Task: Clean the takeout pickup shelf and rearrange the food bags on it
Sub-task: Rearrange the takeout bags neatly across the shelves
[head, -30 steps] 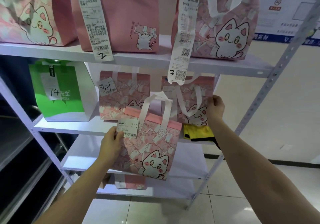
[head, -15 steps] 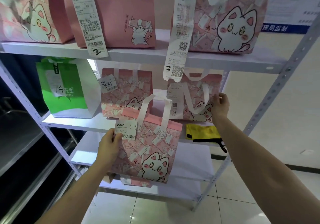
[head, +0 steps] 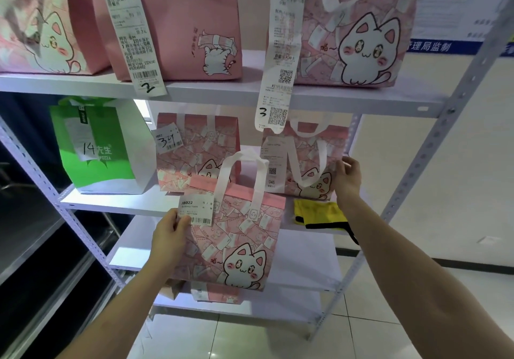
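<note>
Head view: left hand fingers clamped on pink bag; right hand fingers apart against shelved bag

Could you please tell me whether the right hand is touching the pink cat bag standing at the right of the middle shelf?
Touching. The head view shows the right hand with its fingertips on the right edge of the pink cat bag.

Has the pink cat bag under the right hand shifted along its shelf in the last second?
Cannot tell. The pink cat bag sits in the same place relative to the yellow cloth; only the camera view moved.
</note>
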`<state>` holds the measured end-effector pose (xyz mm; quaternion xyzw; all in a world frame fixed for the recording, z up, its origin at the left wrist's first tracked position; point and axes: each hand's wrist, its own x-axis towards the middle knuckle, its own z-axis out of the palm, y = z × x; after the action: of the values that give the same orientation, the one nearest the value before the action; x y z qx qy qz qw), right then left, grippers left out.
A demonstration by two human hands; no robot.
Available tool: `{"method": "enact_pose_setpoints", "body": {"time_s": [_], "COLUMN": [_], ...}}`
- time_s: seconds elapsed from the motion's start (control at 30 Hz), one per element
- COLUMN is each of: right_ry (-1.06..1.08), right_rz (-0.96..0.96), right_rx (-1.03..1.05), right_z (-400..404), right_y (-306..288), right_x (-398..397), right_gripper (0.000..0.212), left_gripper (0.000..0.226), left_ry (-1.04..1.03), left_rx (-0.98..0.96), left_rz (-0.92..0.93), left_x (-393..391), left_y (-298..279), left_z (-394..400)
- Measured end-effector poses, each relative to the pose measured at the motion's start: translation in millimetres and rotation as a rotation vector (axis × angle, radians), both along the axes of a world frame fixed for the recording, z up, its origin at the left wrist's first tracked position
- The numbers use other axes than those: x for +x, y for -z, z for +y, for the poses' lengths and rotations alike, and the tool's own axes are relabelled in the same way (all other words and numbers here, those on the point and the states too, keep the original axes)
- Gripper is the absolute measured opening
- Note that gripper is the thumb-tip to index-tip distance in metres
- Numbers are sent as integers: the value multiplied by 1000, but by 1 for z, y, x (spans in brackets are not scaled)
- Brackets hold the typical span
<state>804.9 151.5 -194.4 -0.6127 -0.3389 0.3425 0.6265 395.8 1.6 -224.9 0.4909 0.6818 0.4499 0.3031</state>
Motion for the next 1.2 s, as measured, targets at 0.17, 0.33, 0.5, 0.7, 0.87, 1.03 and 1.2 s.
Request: {"method": "enact_pose_setpoints", "body": {"time_s": [0.17,0.33,0.5,0.7,0.87,1.03,1.2], "right_ry": [17,41,32,-12,-50,-81,-94], "right_rz": [-86,-154,-156,-159,-158,-145,-134], "right_rx": [92,109,127,130,132,71,6], "right_z": [-18,-36,-68,-117,-165,-203,-239], "right_y": [-1,4,2,9,19,39,57], "right_x": [-2,-11,-47,-124,-207,-278,-348], "right_gripper": [27,30,29,18,12,17,15], "left_gripper": [14,14,12,9,10,13,13], "left_ry": [8,25,79,123,158,185,199], "left_rx": [13,51,57,75,89,106,42], "left_rz": [-30,-82,-125,-156,-149,-138,-159], "left_x": [-1,-2,-10,-39,-85,-140,-196], "left_y": [0,0,1,-4,-5,0,20], "left_z": [2,6,9,5,-8,-33,-55]}}
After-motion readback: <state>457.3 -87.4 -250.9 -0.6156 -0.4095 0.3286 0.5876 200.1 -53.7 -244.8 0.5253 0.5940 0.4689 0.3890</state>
